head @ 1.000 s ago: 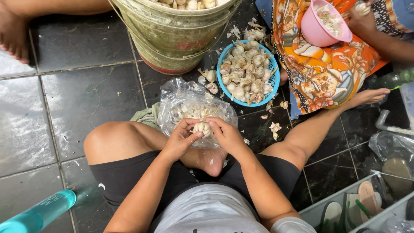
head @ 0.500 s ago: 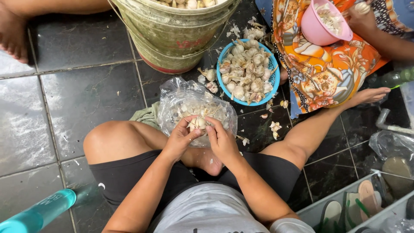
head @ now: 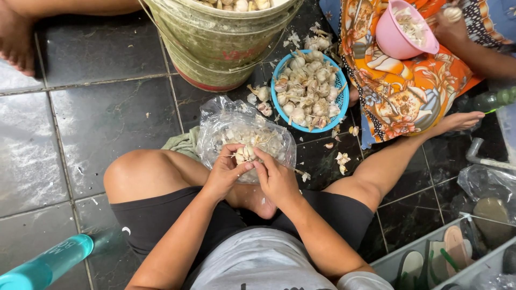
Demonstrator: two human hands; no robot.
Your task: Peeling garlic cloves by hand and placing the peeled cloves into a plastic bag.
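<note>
garlic bulb (head: 245,154) — left hand (head: 223,173) fingers gripping | right hand (head: 276,177) fingers gripping — over plastic bag (head: 231,121)

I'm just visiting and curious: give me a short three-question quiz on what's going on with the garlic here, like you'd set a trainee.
1. True or false: both hands, the left hand and the right hand, grip the same garlic bulb.
2. What lies right under the hands? A) a clear plastic bag of garlic pieces B) a metal pot C) a wooden board
3. Fill in: the blue basket of whole bulbs stands beside a large ____, and a pink bowl rests on another person's lap.

Key: 1 true; 2 A; 3 bucket.
</note>
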